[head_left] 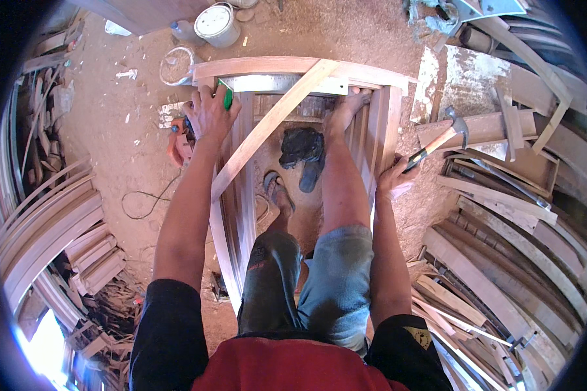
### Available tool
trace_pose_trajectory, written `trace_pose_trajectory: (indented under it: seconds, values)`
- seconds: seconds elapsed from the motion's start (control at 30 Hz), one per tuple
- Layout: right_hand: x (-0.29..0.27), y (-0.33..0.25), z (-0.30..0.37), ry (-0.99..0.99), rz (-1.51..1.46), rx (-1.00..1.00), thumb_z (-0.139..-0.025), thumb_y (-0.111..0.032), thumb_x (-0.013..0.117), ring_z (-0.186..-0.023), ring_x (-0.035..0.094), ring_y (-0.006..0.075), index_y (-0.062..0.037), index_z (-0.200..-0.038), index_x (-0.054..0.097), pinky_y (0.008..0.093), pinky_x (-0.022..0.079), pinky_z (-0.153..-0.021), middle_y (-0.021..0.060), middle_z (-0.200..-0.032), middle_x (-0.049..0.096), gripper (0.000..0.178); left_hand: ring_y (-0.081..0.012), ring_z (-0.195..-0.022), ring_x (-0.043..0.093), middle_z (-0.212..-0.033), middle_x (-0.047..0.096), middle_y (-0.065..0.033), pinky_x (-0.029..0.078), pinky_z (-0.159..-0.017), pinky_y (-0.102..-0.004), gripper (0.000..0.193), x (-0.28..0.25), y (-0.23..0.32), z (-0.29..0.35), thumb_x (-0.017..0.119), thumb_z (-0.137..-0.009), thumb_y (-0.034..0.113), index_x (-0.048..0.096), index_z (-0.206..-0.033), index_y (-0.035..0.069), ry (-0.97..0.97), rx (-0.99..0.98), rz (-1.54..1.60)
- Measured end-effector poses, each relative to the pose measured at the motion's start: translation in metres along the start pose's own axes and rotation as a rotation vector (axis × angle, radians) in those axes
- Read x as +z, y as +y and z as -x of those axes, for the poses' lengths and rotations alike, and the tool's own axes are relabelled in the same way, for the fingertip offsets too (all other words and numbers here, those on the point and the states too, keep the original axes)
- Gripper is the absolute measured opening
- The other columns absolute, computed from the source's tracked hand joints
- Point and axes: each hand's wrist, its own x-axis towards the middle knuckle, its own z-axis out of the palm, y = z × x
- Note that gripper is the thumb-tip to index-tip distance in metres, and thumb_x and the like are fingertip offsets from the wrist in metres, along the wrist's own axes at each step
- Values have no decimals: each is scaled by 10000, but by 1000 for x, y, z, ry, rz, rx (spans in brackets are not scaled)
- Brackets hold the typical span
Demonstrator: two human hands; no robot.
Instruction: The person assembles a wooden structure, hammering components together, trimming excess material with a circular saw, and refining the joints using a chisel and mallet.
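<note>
My left hand (214, 112) is closed at the far left corner of a wooden frame (293, 63), gripping the green handle of a try square (274, 84). The square's long metal blade lies along the inside of the frame's far rail, passing under a diagonal wooden brace (274, 129). On the right, my right hand (391, 177) is wrapped round the black grip of a claw hammer (442, 139), beside the frame's right side. The hammer's head points away from me. My bare right foot (351, 104) rests at the frame's far right corner.
An orange power tool (177, 150) with a dark cord lies left of the frame. A white bucket (216, 26) stands beyond it. A black bag (300, 147) lies inside the frame. Stacked boards (502, 260) fill the right; more timber (52, 241) is piled on the left.
</note>
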Motion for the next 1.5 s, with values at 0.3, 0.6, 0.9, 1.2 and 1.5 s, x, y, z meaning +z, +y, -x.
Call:
trace_pose_trajectory:
  seconds: [0.3,0.6,0.9,1.2,1.5]
  values:
    - [5,-1,1,49,251,-128,-1018,-376,513,-763,645,490,77,-1124,553,575,462,-652,300,-862,656,467,-305,-1049,567,-1066,602,-91,414,-855,-571,325,2,2,-1,667,-884,474,670,-1020,180,95,48,-88]
    - [2,6,-5,90,195,-80,-1017,-410,497,-793,690,412,59,-1150,589,523,509,-699,242,-874,694,496,-314,-731,585,-788,616,-133,490,-694,-443,366,-30,96,142,644,-967,301,660,-1263,87,52,77,901]
    - [3,27,-9,49,288,-15,-1021,-426,525,-790,651,425,53,-997,587,518,473,-701,233,-841,675,484,-214,-796,573,-923,677,-71,438,-722,-380,557,88,106,98,534,-957,572,673,-1221,101,43,-1130,3138]
    - [-1,-8,0,-34,240,13,-1001,-461,527,-829,613,389,80,-980,634,502,456,-762,257,-914,643,552,-186,-756,380,-772,364,-14,392,-779,-348,523,112,90,36,543,-909,477,678,-1147,31,258,-151,3507]
    - [0,3,-1,-83,248,6,-1019,-468,514,-838,615,460,93,-1026,594,549,440,-747,305,-940,637,567,-155,-767,374,-787,356,-7,377,-764,-326,55,100,78,31,587,-913,133,573,-923,81,334,1,3762]
